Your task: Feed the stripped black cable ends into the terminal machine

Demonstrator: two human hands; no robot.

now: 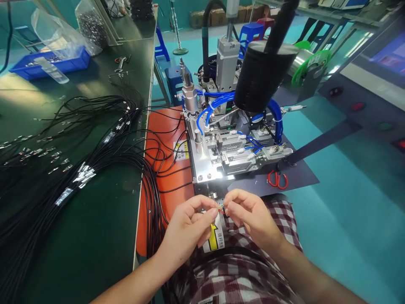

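Note:
Thin coloured wires [221, 207] show between the fingertips of my two hands, in front of the metal machine [228, 156]. My left hand [194, 221] pinches them from the left, thumb against forefinger. From the right, my right hand [248, 213] pinches close beside, its fingers curled around a dark cable end that is mostly hidden. Just below the hands is a white label with a yellow arrow [213, 238]. Black cables [152, 190] hang over the orange surface [169, 181] to the left.
On the green table [104, 223] at left lie bundled black cables with metal ends and a blue tray [72, 61]. Red-handled scissors [278, 179] lie right of the machine. A black cylinder [262, 76] overhangs it. A control panel [363, 97] stands at right.

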